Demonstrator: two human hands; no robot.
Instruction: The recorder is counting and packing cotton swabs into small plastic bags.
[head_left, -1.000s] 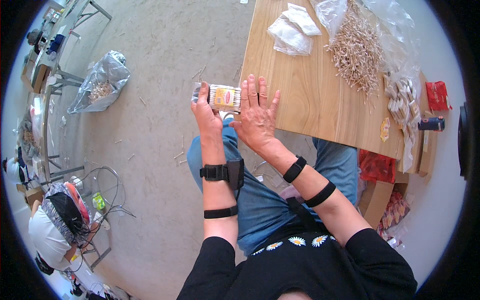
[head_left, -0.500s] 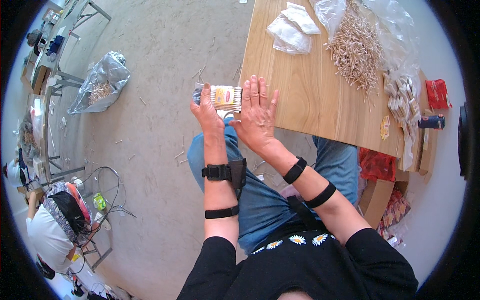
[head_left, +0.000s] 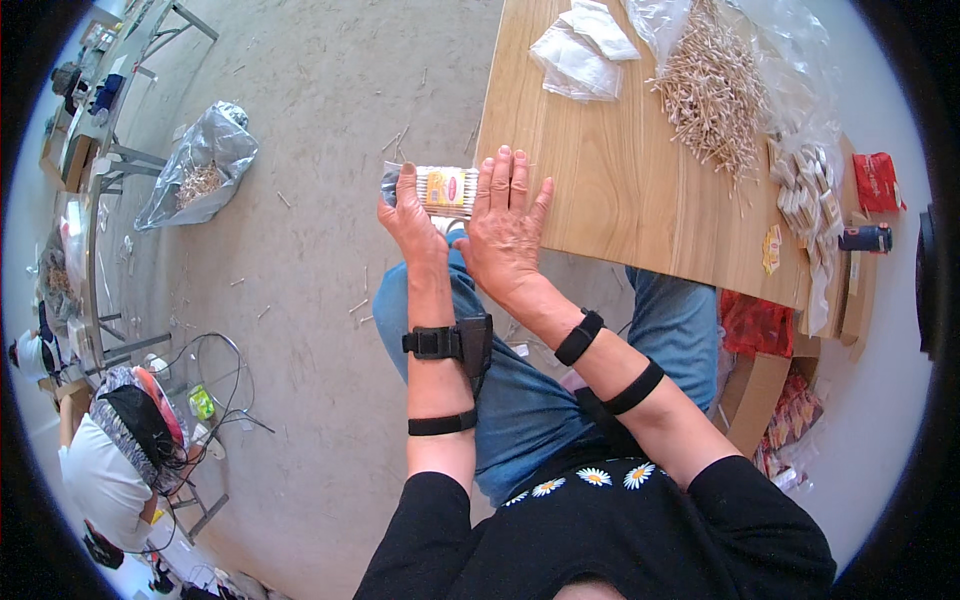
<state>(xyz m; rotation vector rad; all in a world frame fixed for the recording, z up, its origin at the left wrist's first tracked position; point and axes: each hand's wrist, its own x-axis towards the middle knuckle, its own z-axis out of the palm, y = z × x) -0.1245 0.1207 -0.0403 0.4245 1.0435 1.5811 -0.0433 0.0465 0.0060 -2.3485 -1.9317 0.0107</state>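
Observation:
A clear packet of cotton swabs [head_left: 452, 183] with a yellow and red label lies in my left hand [head_left: 411, 228], beyond the table's left edge. The fingers wrap its left end, thumb on top. Flat and stretched out, my right hand [head_left: 503, 232] rests against the packet's right end, its fingertips by the corner of the wooden table [head_left: 610, 190]. Its palm side is hidden. On the table's far right is a heap of loose cotton swabs [head_left: 712, 105], with empty clear bags [head_left: 585, 55] to its left.
Several small swab bundles [head_left: 803, 200] are stacked at the table's right edge, near yellow cards [head_left: 771, 249], a red packet [head_left: 878, 183] and a dark can [head_left: 866, 238]. A lined bag of swabs [head_left: 205, 170] stands on the floor. Another person [head_left: 105, 465] sits at lower left.
My right hand has shifted slightly left and covers a little more of the packet's right end. The left hand keeps its hold, almost in place.

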